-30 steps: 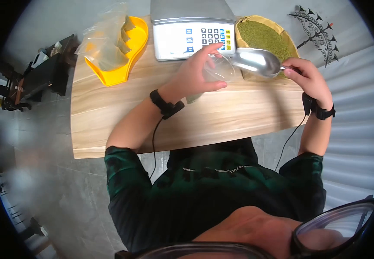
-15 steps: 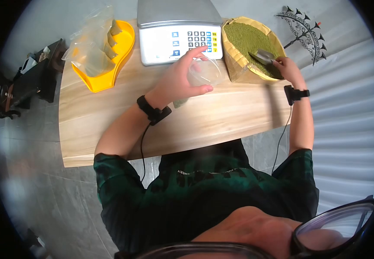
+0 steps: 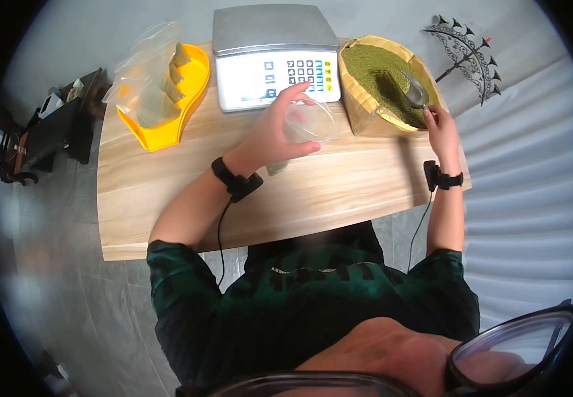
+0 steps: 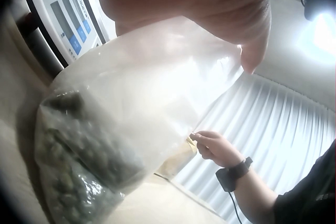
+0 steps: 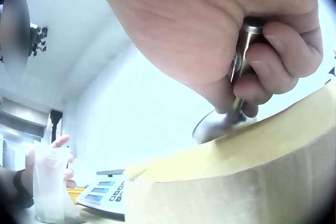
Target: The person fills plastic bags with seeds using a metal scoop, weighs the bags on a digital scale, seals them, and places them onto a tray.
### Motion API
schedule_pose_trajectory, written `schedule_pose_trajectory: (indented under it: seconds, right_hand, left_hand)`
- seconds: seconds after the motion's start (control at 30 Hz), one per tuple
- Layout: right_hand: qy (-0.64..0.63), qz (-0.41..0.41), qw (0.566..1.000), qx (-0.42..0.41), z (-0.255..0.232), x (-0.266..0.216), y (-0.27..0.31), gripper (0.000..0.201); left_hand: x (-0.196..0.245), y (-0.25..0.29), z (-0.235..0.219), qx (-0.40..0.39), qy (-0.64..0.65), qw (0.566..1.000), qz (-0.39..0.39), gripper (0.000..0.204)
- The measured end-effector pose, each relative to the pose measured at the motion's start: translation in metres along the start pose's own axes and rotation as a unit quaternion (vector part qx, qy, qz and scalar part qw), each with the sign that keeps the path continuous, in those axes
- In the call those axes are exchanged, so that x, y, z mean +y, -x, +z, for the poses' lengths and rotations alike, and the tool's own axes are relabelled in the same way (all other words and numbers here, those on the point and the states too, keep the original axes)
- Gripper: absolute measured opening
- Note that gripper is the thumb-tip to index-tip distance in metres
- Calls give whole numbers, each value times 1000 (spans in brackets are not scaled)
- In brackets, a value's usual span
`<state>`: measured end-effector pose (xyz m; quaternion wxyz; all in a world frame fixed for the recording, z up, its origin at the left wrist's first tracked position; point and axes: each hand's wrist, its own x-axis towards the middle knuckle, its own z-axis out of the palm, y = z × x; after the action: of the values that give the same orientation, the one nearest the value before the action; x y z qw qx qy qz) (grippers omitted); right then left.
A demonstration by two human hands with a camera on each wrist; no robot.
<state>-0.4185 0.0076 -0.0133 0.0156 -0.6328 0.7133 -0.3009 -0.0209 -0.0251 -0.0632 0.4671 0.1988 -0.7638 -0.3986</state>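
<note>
Thumb and fingers of my left hand (image 3: 274, 137) curve round the mouth of a clear plastic bag (image 3: 311, 124), holding it wide over the table. In the left wrist view, a heap of small green beans (image 4: 86, 166) fills the bag's bottom. My right hand (image 3: 443, 135) grips the handle of a metal scoop (image 3: 416, 92) at the near right rim of a paper sack (image 3: 369, 120). The scoop's bowl sits among the green beans (image 3: 369, 66) in that sack. From the right wrist, fingers show wrapped round the handle (image 5: 247, 50); the sack's wall hides part of the scoop.
A white scale (image 3: 250, 76) with a grey metal plate (image 3: 273, 30) stands behind the left hand, left of the sack. At the table's left, a yellow pan (image 3: 197, 76) holds clear plastic bags (image 3: 147, 83). The wooden tabletop's (image 3: 167, 218) front edge lies near the person's body.
The right hand has brought the scoop from the bag's mouth over to the sack and pushed its bowl into the beans, leaving a hollow. The left hand keeps holding the bag.
</note>
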Motion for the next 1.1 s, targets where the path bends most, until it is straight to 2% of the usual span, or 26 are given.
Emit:
schedule_pose_trajectory:
  seconds: [0.03, 0.1, 0.13, 0.17, 0.23, 0.4, 0.5, 0.6, 0.67, 0.7, 0.8, 0.83, 0.93, 0.97, 1.1]
  right_hand:
    - [3, 3, 1000, 4, 2, 8, 5, 27]
    - [-64, -10, 995, 74, 9, 21, 14, 26]
    - [-57, -15, 994, 90, 12, 26, 17, 23]
    - [-56, -14, 994, 92, 14, 29, 20, 23]
    - [-150, 15, 985, 89, 17, 28, 27, 22]
    - [-171, 42, 982, 73, 16, 30, 29, 21]
    - [-220, 43, 970, 95, 9, 20, 30, 21]
    - [-231, 42, 970, 70, 2, 10, 38, 20]
    - [-301, 73, 951, 6, -2, -8, 50, 21]
    - [-302, 72, 951, 2, -2, -17, 55, 21]
    - [-375, 81, 919, -94, -4, -40, 71, 22]
    - [-376, 80, 918, -96, -5, -48, 74, 22]
    - [-368, 30, 913, -176, -8, -68, 77, 21]
    - [-368, 28, 912, -177, -9, -74, 76, 21]
    - [-279, -66, 938, -194, -15, -104, 71, 18]
  left_hand:
    - [0, 0, 0, 4, 0, 1000, -3, 98]
    - [-2, 0, 0, 3, 3, 1000, 7, 97]
    - [-3, 0, 0, 5, 4, 1000, 13, 95]
    - [-3, 1, 0, 3, 5, 1000, 15, 95]
    - [-4, 3, 0, 7, 15, 1000, -1, 95]
    - [-5, 4, 1, 7, 18, 1000, 1, 95]
    - [-5, 4, 2, 2, 21, 1000, -2, 95]
    - [-7, 3, 3, 8, 22, 1000, 8, 95]
    - [-5, 3, 3, 14, 20, 1000, 16, 95]
    - [-2, 2, 2, 8, 20, 1000, 3, 95]
    - [-1, 3, 2, -3, 23, 1000, -14, 95]
    - [-2, 3, 1, -9, 26, 999, -16, 95]
    - [-1, 2, 2, -12, 15, 1000, -6, 96]
    - [-1, 2, 2, -9, 14, 1000, -6, 96]
    - [4, 2, 2, -8, 3, 1000, -3, 96]
